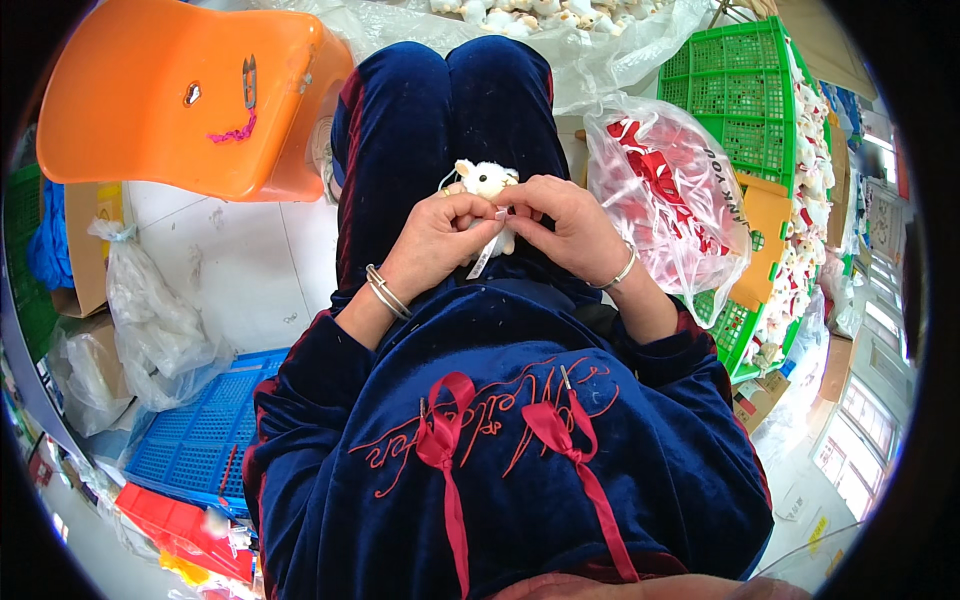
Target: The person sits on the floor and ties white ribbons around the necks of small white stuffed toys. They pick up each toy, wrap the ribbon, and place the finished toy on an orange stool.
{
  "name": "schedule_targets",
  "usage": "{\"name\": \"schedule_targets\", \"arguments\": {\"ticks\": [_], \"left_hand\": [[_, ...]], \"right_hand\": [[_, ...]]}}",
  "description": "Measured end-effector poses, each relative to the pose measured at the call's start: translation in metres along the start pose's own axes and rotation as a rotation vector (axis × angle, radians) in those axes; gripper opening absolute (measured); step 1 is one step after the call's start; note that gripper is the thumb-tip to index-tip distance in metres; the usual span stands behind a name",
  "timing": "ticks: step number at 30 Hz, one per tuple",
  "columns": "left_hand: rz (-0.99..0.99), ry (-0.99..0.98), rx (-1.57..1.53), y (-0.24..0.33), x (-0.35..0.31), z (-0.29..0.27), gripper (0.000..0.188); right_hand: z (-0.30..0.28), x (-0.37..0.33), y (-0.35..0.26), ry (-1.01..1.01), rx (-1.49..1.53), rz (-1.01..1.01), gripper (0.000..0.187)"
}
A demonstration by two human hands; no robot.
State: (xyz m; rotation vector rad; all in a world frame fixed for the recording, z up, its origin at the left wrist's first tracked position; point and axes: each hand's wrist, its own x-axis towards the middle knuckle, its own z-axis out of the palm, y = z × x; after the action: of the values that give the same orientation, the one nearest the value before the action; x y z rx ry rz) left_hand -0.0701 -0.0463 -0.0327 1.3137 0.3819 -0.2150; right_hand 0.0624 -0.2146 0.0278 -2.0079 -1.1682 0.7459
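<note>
A small white plush toy (486, 178) with dark eyes and round ears rests on my lap, its head away from me. Over its chest, my left hand (447, 228) is closed in a pinch. My right hand (562, 224) pinches from the other side, its fingertips meeting those of the left. A bit of white material shows between the fingertips, and a narrow white strip with dark print (484, 260) hangs below them. The fingers hide much of the toy's body and where the strip is fixed. A thin pale cord loops beside the toy's head.
An orange stool (180, 95) at the left carries thread snips (249, 82) with a pink tie. A clear bag with red ribbon pieces (665, 190) lies at my right, beside green crates (725, 95) of plush toys. More toys lie ahead on plastic sheeting. A blue crate (200, 425) stands lower left.
</note>
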Motion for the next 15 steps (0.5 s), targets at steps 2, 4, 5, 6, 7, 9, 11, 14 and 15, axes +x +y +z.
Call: {"name": "schedule_targets", "arguments": {"ticks": [2,4,5,6,7,9,11,14,15], "left_hand": [[-0.011,-0.001,0.009,0.003,0.000,0.000,0.013],[-0.006,0.003,0.003,0.004,-0.001,0.000,0.013],[-0.009,0.001,-0.001,0.004,-0.001,0.000,0.013],[-0.013,-0.001,-0.005,0.004,-0.001,0.000,0.013],[-0.017,-0.003,-0.009,0.003,0.000,0.000,0.013],[-0.010,-0.004,-0.004,0.001,0.000,0.000,0.013],[0.013,-0.009,0.032,-0.001,0.000,-0.001,0.012],[0.162,0.012,0.165,-0.003,0.001,0.000,0.011],[0.275,0.041,0.229,-0.005,0.001,0.002,0.011]], "right_hand": [[0.000,0.001,-0.002,0.023,-0.031,-0.023,0.017],[0.001,0.001,-0.001,0.055,-0.048,-0.053,0.016],[0.002,0.000,0.002,0.076,-0.049,-0.071,0.015],[0.002,-0.001,0.004,0.096,-0.051,-0.090,0.014],[0.002,-0.001,0.003,0.070,-0.006,-0.023,0.013],[0.000,-0.003,-0.002,0.017,0.083,0.110,0.010],[0.000,-0.004,-0.005,0.026,0.135,0.199,0.008],[0.005,-0.004,-0.004,0.046,0.165,0.260,0.008],[0.007,-0.004,-0.003,0.053,0.167,0.268,0.008]]}}
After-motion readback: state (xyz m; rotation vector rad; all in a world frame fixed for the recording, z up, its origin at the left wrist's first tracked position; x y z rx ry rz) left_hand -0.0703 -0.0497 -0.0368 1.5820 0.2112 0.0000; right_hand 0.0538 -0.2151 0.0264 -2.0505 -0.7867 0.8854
